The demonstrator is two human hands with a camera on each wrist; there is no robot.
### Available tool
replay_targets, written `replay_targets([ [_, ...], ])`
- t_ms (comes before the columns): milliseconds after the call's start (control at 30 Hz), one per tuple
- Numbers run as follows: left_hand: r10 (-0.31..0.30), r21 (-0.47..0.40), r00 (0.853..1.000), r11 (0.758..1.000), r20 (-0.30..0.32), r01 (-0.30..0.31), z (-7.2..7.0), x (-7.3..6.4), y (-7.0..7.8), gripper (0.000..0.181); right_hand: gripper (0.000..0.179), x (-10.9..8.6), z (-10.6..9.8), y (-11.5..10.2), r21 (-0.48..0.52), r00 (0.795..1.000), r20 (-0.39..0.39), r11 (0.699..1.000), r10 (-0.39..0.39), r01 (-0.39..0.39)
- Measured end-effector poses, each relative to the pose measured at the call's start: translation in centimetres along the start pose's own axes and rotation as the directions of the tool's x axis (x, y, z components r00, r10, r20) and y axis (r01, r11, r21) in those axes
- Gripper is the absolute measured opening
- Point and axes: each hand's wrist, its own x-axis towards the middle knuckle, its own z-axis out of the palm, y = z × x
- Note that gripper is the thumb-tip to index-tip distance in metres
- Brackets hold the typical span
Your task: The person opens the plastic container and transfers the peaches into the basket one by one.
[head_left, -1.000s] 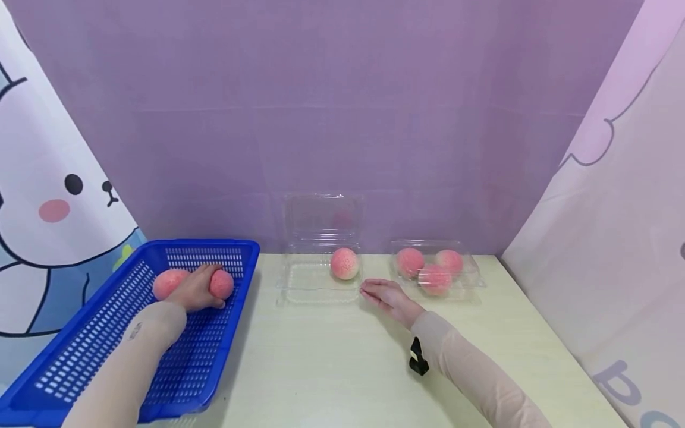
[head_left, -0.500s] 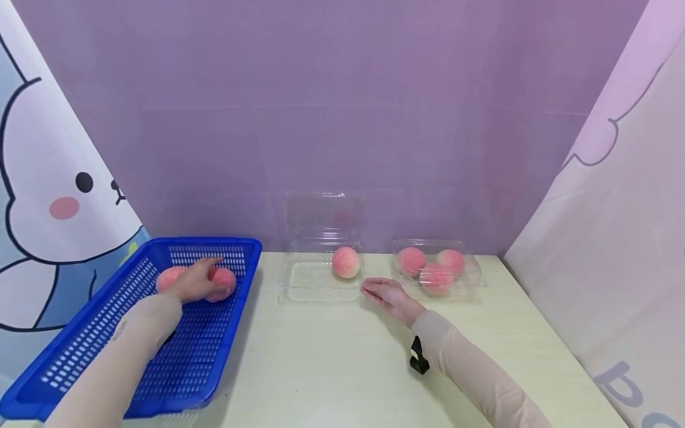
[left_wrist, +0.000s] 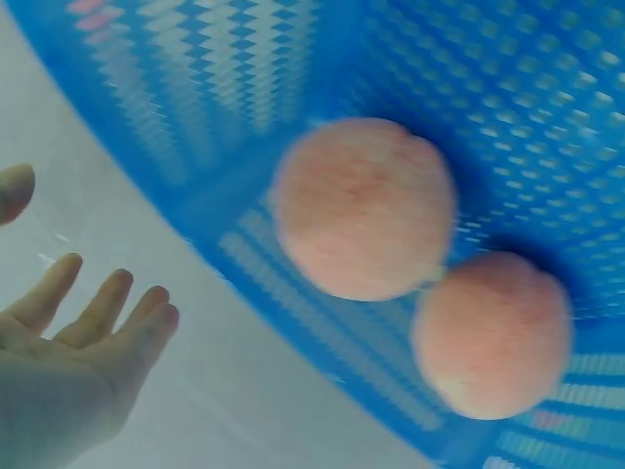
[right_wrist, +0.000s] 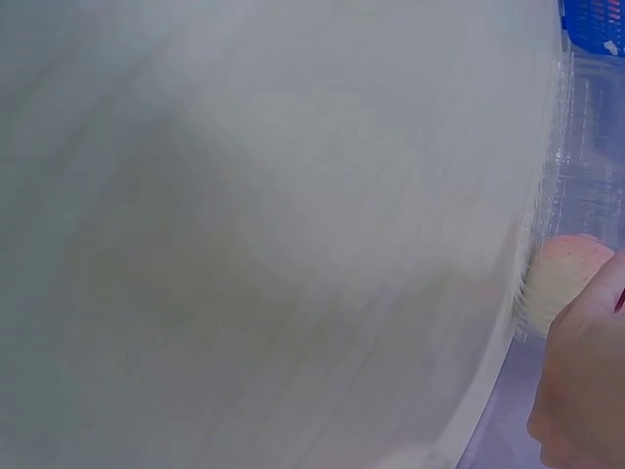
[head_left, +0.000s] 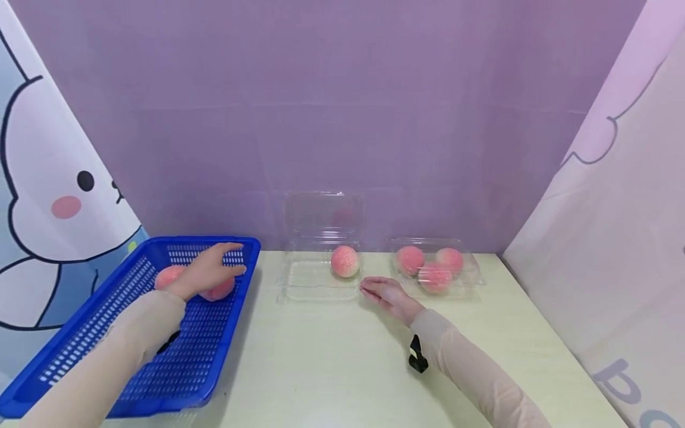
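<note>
Fingers spread and holding nothing, my left hand [head_left: 210, 270] hovers above the blue basket [head_left: 230, 351], partly hiding a peach [head_left: 219, 290]. A second peach [head_left: 168, 277] lies to its left. Both peaches show in the left wrist view, the larger-looking one [left_wrist: 366, 210] beside the other [left_wrist: 493, 335]; the hand [left_wrist: 83, 362] is apart from them. My right hand [head_left: 392, 298] has its fingers fairly straight, tips at the right front corner of a clear plastic clamshell [head_left: 310, 282] with its lid raised. One peach [head_left: 345, 261] sits in the clamshell's right side.
To the right stands another clear clamshell [head_left: 471, 279] with three peaches [head_left: 434, 278] in it. Both clamshells are near the table's back edge, before a purple curtain [head_left: 332, 107]. Pale table surface [head_left: 299, 368] extends in front of them. A printed cloth [head_left: 53, 178] hangs at left.
My left hand has come up off the peaches in the basket and shifted right, its fingers now spread. My right hand has stayed by the clamshell corner.
</note>
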Motion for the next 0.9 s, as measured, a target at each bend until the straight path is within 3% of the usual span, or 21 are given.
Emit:
replay_targets([
  [233,0.062,-0.008,0.998,0.998,0.033,-0.062,0.4,-0.4,4.7,0.054,0.037,-0.2,-0.1,-0.2,0.011,1.0,0.02,1.0,-0.015,0.015],
  [400,0.145,-0.036,0.987,0.989,0.065,-0.143,1.4,0.5,7.6,0.049,0.04,-0.1,-0.3,-0.1,0.008,0.999,0.05,1.0,-0.012,0.012],
  [500,0.221,-0.052,0.971,0.975,0.092,-0.217,2.2,1.5,8.9,0.048,0.041,-0.1,-0.5,-0.1,0.008,0.999,0.044,1.0,-0.01,0.01],
  [667,0.332,-0.066,0.927,0.943,0.175,-0.325,3.7,3.7,10.3,0.045,0.04,-0.1,-0.5,-0.2,0.01,0.999,0.032,1.0,-0.016,0.016],
  [900,0.36,0.106,0.903,0.914,0.234,-0.392,6.2,7.2,11.2,0.043,0.038,-0.2,0.0,-0.1,0.008,1.0,0.015,1.0,-0.008,0.008],
])
